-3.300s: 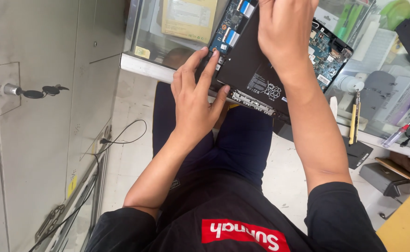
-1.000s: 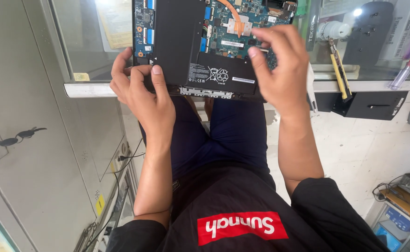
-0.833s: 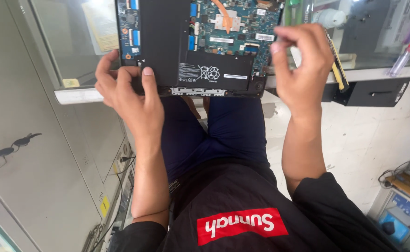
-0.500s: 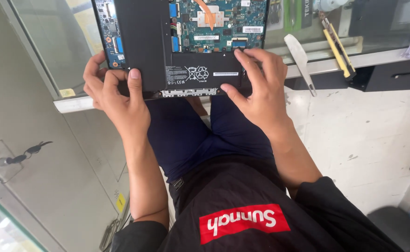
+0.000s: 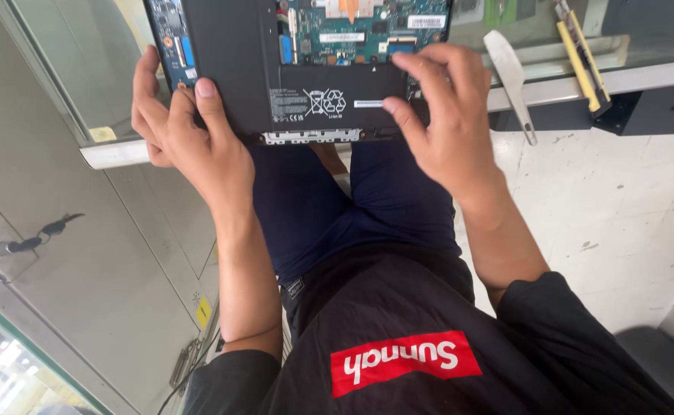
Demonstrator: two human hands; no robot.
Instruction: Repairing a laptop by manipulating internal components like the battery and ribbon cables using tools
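Observation:
An opened laptop base (image 5: 229, 61) lies bottom-up on the edge of a glass counter (image 5: 114, 150), its blue-green circuit board (image 5: 360, 31) exposed. A flat black battery (image 5: 337, 100) sits along the near edge. My left hand (image 5: 187, 131) grips the laptop's near left corner, thumb on top. On the battery's right end rests my right hand (image 5: 444, 107), its fingers curled over that end.
A white plastic pry tool (image 5: 510, 77) and a yellow utility knife (image 5: 579, 54) lie on the counter to the right. A dark drawer (image 5: 659, 115) hangs under the counter. A glass cabinet wall with a lock (image 5: 29, 238) stands at left. White floor lies at right.
The view swung so the laptop now lies square in front of me. My right hand came down from the circuit board onto the battery's right end. My left hand stayed on the left corner.

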